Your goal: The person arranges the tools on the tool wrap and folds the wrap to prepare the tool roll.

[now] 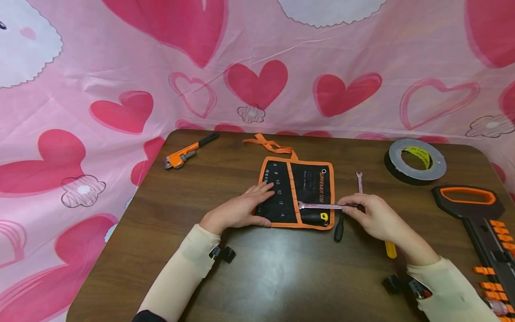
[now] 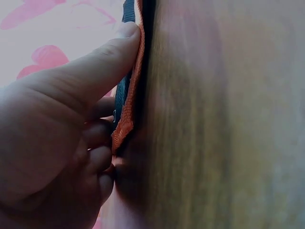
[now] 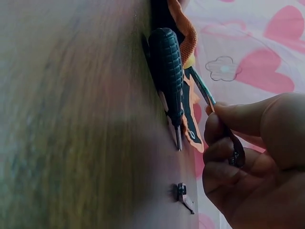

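A black roll-up wrench pouch (image 1: 311,179) with orange trim and printed sizes lies spread on the table. My left hand (image 1: 245,206) rests on its left side with fingers extended over the numbered panel; in the left wrist view the thumb (image 2: 107,59) lies along the orange edge (image 2: 135,81). Between right thumb and fingers, my right hand (image 1: 372,214) pinches a silver combination wrench (image 1: 322,206). The wrench points left across the pouch, its open-end head at the orange middle strip (image 1: 295,197). Beside the pouch's right corner lies a black-handled screwdriver (image 3: 167,67).
Just behind the right hand lies a smaller wrench (image 1: 360,181). A yellow handle (image 1: 390,249) shows under the right wrist. An orange pipe wrench (image 1: 181,156) is at back left, a tape roll (image 1: 436,167) at back right. Along the right edge stands a black tool rack (image 1: 479,232) with orange clips.
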`<action>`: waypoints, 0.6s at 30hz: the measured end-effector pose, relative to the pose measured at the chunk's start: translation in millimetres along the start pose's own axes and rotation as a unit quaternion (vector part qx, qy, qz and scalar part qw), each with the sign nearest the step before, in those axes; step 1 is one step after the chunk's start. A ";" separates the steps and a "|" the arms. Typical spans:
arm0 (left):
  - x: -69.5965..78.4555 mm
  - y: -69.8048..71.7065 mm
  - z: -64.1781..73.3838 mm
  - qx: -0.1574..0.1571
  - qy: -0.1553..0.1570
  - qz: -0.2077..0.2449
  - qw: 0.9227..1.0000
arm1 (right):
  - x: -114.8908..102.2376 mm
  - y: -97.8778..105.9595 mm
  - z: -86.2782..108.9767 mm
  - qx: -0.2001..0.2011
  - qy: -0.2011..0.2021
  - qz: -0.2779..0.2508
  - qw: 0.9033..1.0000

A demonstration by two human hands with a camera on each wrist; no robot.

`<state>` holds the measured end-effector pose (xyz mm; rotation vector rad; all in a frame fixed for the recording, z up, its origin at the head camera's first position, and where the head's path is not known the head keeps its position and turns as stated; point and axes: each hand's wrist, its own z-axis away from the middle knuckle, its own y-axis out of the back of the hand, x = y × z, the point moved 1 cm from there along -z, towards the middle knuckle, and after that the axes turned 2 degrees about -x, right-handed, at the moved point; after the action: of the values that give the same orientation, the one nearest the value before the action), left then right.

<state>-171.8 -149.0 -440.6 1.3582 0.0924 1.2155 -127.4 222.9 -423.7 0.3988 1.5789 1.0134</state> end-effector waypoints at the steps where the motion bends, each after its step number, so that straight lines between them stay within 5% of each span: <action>1: 0.1 0.2 0.1 0.001 -0.002 0.003 1.000 | -0.6 -0.6 -0.7 -0.001 0.001 0.001 1.000; 18: 2.8 -1.2 -1.2 0.005 0.015 -0.004 1.000 | -15.9 -12.5 -18.8 -0.024 0.023 0.009 0.999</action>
<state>-170.7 -146.0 -440.3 1.3475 0.1243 1.2301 -136.9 197.0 -424.1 0.3590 1.5911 1.0790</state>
